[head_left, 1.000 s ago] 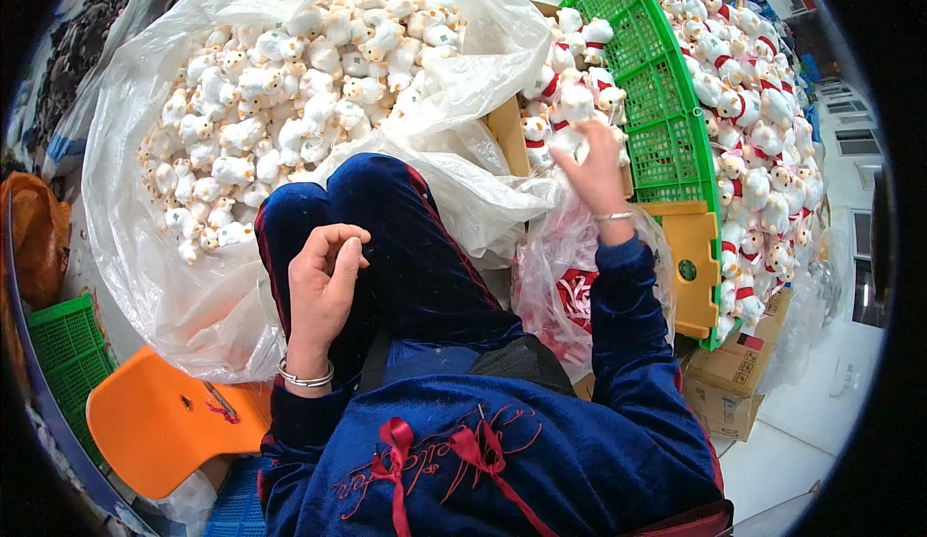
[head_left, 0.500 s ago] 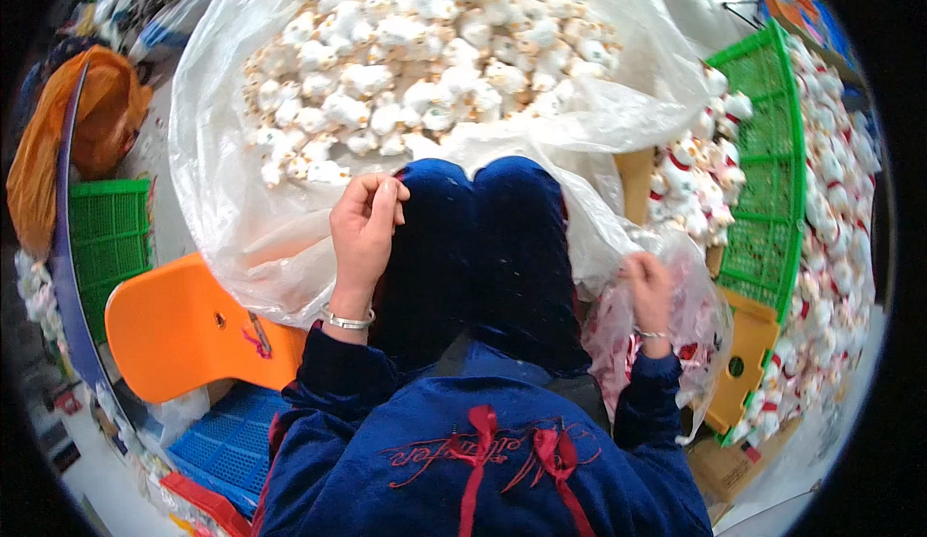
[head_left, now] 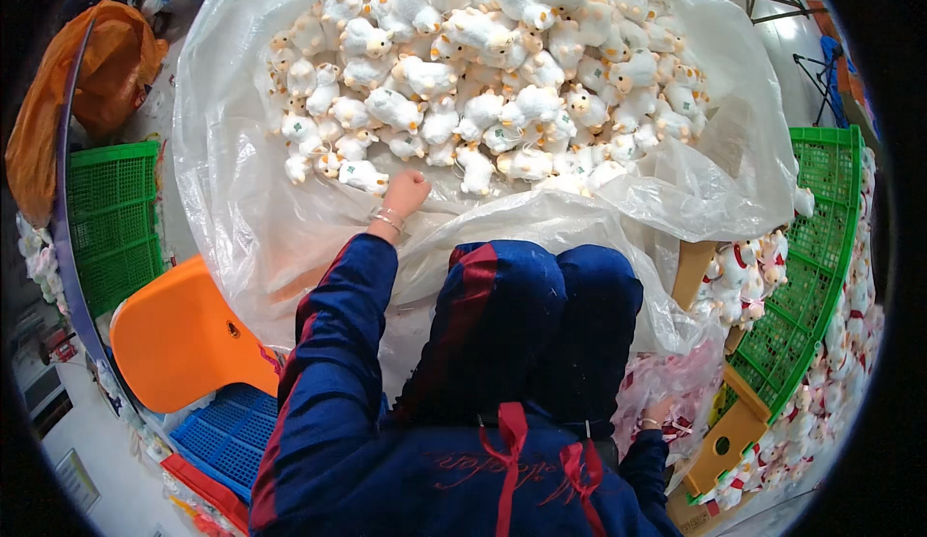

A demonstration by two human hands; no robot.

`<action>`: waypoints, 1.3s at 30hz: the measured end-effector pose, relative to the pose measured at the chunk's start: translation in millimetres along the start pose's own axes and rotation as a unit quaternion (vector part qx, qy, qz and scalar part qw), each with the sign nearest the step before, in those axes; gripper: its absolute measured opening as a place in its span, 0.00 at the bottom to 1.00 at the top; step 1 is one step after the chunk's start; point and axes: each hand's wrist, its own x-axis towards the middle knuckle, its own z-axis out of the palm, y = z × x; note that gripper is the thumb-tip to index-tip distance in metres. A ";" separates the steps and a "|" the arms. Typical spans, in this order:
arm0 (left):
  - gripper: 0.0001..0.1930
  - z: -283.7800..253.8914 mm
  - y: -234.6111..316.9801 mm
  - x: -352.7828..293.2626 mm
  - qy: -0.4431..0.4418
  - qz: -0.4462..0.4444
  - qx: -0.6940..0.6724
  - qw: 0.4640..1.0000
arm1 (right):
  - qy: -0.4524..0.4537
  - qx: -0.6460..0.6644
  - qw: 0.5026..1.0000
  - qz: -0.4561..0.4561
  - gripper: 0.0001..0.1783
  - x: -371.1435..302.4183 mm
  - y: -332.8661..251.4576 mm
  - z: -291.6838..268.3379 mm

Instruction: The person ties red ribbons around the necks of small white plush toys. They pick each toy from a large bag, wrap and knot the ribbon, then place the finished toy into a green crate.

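My left hand [head_left: 407, 191] is stretched forward over the near edge of a heap of small white plush animals [head_left: 475, 112]. Its fingers are curled in; whatever they hold, if anything, does not show. One plush toy [head_left: 363, 177] lies right beside its knuckles. The heap rests in a large clear plastic sheet or bag [head_left: 227, 189] spread before my knees. Low on the right, my right hand [head_left: 659, 409] reaches into a clear bag [head_left: 681, 375] with red and pink pieces inside, and its fingers are hidden there.
To the right stand a green plastic crate [head_left: 806, 247] and a yellow crate piece [head_left: 726, 440], with plush toys wearing red scarves [head_left: 739, 281] around them. On the left are an orange chair [head_left: 183, 334], a blue crate [head_left: 232, 436], a green crate [head_left: 114, 223] and an orange bag [head_left: 121, 64].
My left hand has moved from above my knee forward to the heap's near edge. The right hand has dropped down into the bag of red pieces. The view has shifted and my knees sit farther right.
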 end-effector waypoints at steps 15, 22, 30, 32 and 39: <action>0.56 107.8 82.1 31.9 0.012 0.028 -0.038 0.999 | -0.036 0.145 0.982 0.112 0.24 4.8 -89.5 -2.1; 0.48 53.6 85.3 7.1 0.017 0.110 -0.025 0.993 | -0.116 0.226 0.957 0.143 0.22 -13.5 -71.1 -33.3; 0.48 84.7 47.7 68.0 0.072 0.052 0.089 0.992 | -0.153 -0.193 0.958 -0.149 0.16 -11.9 77.9 -45.4; 0.45 65.3 51.3 78.5 -0.027 0.031 0.013 0.999 | -0.271 -0.260 0.912 -0.163 0.15 -4.3 59.2 -50.7; 0.25 21.9 50.6 26.2 -0.023 -0.005 -0.056 0.998 | -0.269 -0.217 0.895 -0.282 0.31 17.2 -3.3 -184.1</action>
